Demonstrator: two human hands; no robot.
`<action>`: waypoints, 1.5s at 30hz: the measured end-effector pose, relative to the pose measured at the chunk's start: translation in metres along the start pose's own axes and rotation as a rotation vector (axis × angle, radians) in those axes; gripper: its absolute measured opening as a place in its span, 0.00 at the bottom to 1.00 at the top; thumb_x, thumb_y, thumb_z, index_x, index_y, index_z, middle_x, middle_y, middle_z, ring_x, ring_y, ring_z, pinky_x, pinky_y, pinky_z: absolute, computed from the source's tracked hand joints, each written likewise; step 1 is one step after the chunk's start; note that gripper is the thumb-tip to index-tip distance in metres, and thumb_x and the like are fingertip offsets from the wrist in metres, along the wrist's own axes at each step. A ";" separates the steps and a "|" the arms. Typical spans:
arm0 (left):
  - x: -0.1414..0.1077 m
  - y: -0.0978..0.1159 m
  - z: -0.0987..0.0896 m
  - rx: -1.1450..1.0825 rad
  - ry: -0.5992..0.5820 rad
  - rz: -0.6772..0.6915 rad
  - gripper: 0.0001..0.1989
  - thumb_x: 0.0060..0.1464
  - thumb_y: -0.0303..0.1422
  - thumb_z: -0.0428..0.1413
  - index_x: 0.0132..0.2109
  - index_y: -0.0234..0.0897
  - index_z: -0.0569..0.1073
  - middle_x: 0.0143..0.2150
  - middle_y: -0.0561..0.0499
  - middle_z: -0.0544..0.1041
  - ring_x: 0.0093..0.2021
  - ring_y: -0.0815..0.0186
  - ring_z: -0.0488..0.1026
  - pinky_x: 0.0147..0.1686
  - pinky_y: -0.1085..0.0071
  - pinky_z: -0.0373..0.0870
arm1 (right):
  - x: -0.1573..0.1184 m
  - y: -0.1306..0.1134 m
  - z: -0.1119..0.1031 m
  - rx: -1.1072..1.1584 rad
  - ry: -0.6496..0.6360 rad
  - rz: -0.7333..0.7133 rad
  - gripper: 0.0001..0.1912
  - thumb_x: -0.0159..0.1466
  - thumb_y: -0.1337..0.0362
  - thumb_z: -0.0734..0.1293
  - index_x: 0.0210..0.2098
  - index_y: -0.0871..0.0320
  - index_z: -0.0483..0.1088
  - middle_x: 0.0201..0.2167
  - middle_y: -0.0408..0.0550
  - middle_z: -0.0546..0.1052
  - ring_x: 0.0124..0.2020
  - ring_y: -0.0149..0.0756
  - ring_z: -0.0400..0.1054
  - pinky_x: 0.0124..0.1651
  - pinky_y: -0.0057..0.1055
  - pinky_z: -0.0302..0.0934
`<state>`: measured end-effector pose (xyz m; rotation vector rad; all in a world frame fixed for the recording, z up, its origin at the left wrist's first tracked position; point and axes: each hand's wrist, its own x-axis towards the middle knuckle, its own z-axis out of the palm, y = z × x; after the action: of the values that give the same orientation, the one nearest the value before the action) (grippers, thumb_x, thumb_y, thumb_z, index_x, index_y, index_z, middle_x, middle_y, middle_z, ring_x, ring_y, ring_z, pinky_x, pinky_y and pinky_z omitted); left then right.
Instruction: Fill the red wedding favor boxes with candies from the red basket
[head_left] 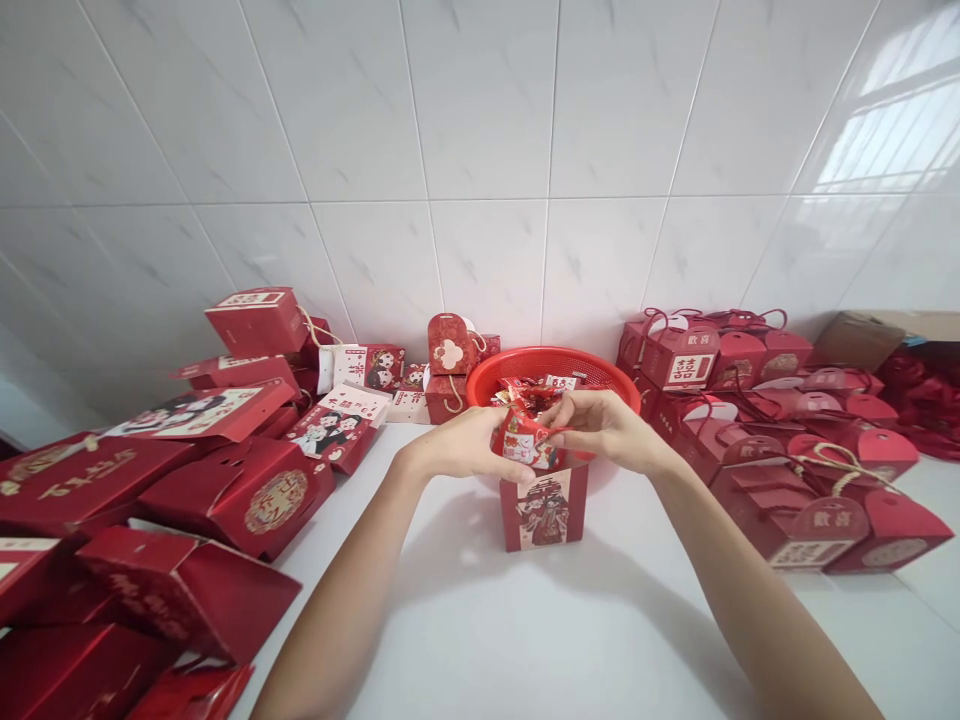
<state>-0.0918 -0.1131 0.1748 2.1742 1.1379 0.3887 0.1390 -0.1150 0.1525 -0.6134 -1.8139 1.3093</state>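
Between my two hands is a small red candy packet [523, 441] with white and green print. My left hand [471, 443] grips its left side, thumb across the front. At its upper right, my right hand [598, 428] pinches the packet's edge. Just below stands an upright red gift box [544, 508] with a printed couple figure on its front; my hands and the packet cover its top. Behind them a red plastic basket [600, 366] holds several wrapped candies [561, 382].
Red gift boxes [217, 490] lie heaped at the left. Closed red boxes with cord handles [795, 510] stand in rows at the right, by a cardboard box [855, 338]. Small boxes [450, 345] lean by the tiled wall [487, 260]. Everything rests on a white tabletop [480, 640].
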 end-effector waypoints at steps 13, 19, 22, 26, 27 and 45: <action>0.000 -0.001 0.000 0.062 -0.017 0.089 0.38 0.41 0.50 0.67 0.60 0.43 0.73 0.58 0.47 0.76 0.56 0.51 0.72 0.50 0.67 0.68 | -0.010 -0.020 -0.022 -0.398 -0.203 0.002 0.07 0.61 0.65 0.69 0.39 0.59 0.74 0.38 0.48 0.78 0.38 0.36 0.72 0.40 0.31 0.67; -0.002 0.000 -0.001 0.064 -0.036 0.086 0.37 0.44 0.48 0.67 0.61 0.43 0.73 0.60 0.47 0.75 0.58 0.52 0.71 0.54 0.67 0.67 | -0.010 -0.020 -0.005 -0.591 -0.213 -0.004 0.07 0.62 0.66 0.67 0.38 0.58 0.76 0.37 0.47 0.80 0.37 0.36 0.73 0.40 0.30 0.65; -0.002 0.000 -0.001 0.045 -0.043 0.102 0.34 0.46 0.45 0.66 0.60 0.46 0.73 0.57 0.49 0.76 0.57 0.54 0.72 0.53 0.67 0.67 | -0.010 -0.019 0.004 -0.690 -0.190 0.023 0.04 0.61 0.68 0.66 0.32 0.59 0.74 0.30 0.45 0.79 0.30 0.33 0.69 0.33 0.27 0.60; -0.002 -0.002 -0.002 0.048 -0.037 0.079 0.36 0.44 0.47 0.67 0.61 0.46 0.72 0.59 0.48 0.75 0.58 0.52 0.71 0.54 0.66 0.67 | -0.009 -0.017 0.006 -0.667 -0.201 0.054 0.06 0.62 0.66 0.66 0.31 0.60 0.73 0.28 0.45 0.77 0.27 0.31 0.66 0.31 0.26 0.58; -0.002 -0.003 -0.002 0.051 -0.034 0.077 0.36 0.44 0.48 0.67 0.61 0.46 0.72 0.60 0.48 0.74 0.59 0.52 0.70 0.54 0.65 0.67 | -0.009 -0.017 0.006 -0.655 -0.238 0.067 0.08 0.64 0.63 0.65 0.31 0.60 0.73 0.27 0.45 0.77 0.27 0.30 0.65 0.30 0.26 0.57; -0.004 0.004 0.001 0.080 0.002 0.224 0.24 0.60 0.30 0.54 0.62 0.45 0.70 0.61 0.51 0.73 0.60 0.57 0.71 0.57 0.64 0.67 | -0.015 -0.027 -0.011 -0.696 0.117 -0.056 0.15 0.64 0.55 0.67 0.46 0.56 0.74 0.47 0.51 0.78 0.47 0.43 0.72 0.50 0.38 0.66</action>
<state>-0.0915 -0.1184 0.1769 2.3804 0.9277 0.4486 0.1580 -0.1296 0.1749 -0.9687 -2.1591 0.5604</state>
